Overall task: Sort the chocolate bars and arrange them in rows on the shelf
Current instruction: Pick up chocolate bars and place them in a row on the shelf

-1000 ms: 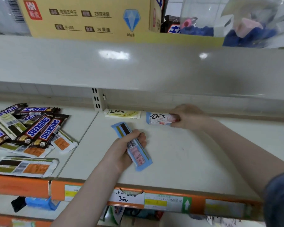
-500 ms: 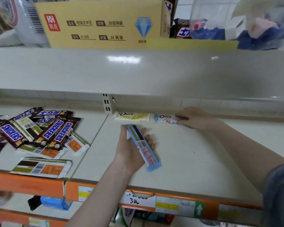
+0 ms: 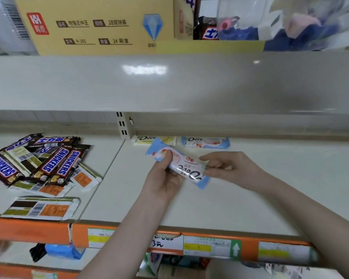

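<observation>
Bar (image 3: 179, 165) between both hands

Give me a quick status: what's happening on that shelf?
Left hand grips blue Dove bar; right hand pinches its other end. Two Dove bars at shelf back. Nothing blocking.

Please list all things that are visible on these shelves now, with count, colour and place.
Light blue Dove bar in hand: one, pale blue and white, between both hands above the shelf.
Light blue Dove bar at back: one, at the shelf's rear.
Pale yellow Dove bar: one, rear, left of it.
Brown Snickers bars: several, piled at left.
White wrappers with orange patches: several, in and before the pile.
White shelf: one, orange front rail.
Yellow cardboard box: one, upper shelf.
Left hand: grips the held bar.
Right hand: pinches its other end.
</observation>
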A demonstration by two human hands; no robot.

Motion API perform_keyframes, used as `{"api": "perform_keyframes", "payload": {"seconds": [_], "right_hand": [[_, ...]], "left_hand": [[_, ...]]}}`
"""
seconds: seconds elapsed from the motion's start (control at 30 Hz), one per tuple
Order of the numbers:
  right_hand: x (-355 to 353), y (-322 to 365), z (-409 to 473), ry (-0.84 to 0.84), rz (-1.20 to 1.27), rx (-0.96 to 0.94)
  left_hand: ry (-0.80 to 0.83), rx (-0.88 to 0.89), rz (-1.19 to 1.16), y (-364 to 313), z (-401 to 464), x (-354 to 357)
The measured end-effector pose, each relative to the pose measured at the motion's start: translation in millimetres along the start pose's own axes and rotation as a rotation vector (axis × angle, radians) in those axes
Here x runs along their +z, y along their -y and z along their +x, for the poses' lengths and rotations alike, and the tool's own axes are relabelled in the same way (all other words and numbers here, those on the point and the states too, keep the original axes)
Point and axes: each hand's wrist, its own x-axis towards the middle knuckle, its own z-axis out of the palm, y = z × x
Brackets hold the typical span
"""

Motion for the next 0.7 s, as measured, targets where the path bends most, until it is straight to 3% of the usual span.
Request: {"api": "perform_keyframes", "payload": {"seconds": [0.1,0.27,0.53,0.7], "right_hand": [[5.9,2.1,-3.4,-0.018,0.1,0.023],[2.2,1.6,-9.4,-0.054,0.047,0.044],[-26.4,11.1,7.3,-0.276,0.007,0.042],[-16.6,21.2,22.4,-0.197,-0.016,0.065]], "left_hand": [[0.031,-0.024,0.062,6.9,-3.1,5.6],[0.057,0.07,0.376,10.0,-5.0,2.9],[0.096,0.173,0.742,5.9,-10.3,7.3],[0.148,0.143,0.839,12.1,-15.2,10.0]]}}
